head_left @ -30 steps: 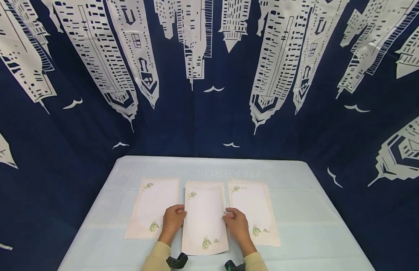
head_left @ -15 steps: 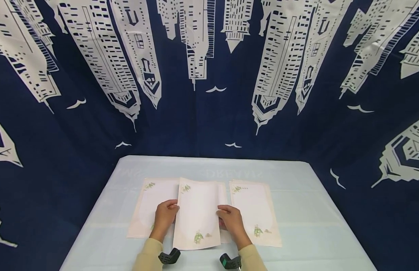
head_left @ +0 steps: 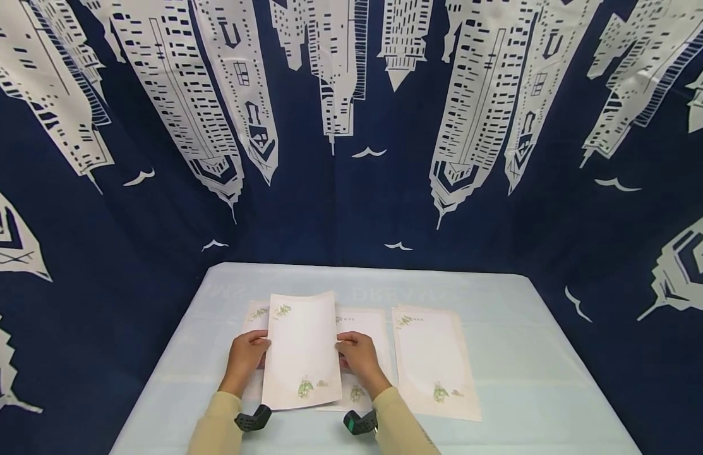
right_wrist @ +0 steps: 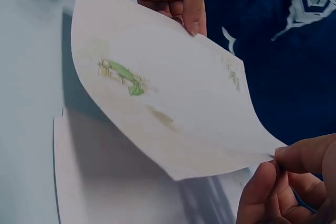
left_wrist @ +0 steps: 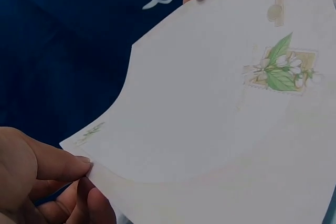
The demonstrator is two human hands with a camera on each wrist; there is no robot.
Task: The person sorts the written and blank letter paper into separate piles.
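A sheet of pale pink paper [head_left: 302, 347] with green leaf prints is held up by both hands, above the table. My left hand [head_left: 246, 359] pinches its left edge; in the left wrist view the thumb of that hand [left_wrist: 47, 174] lies on top of the sheet [left_wrist: 178, 103]. The opposite edge is pinched by my right hand [head_left: 361, 359], seen close in the right wrist view. The sheet [right_wrist: 163, 87] bows between the two hands. Beneath it, a left paper [head_left: 253, 385] and a middle paper [head_left: 374, 328] are partly covered.
To the right lies another stack of the same printed paper [head_left: 436, 366], slightly fanned at its top. A pale cloth covers the table [head_left: 527, 379]. Behind it hangs a dark blue curtain [head_left: 340, 208] with white buildings and birds. Each wrist wears a black device [head_left: 253, 418].
Both hands have lifted the top sheet off the middle pile and carried it left, partly over the left paper. The middle paper below has come into view. The right stack stays in place.
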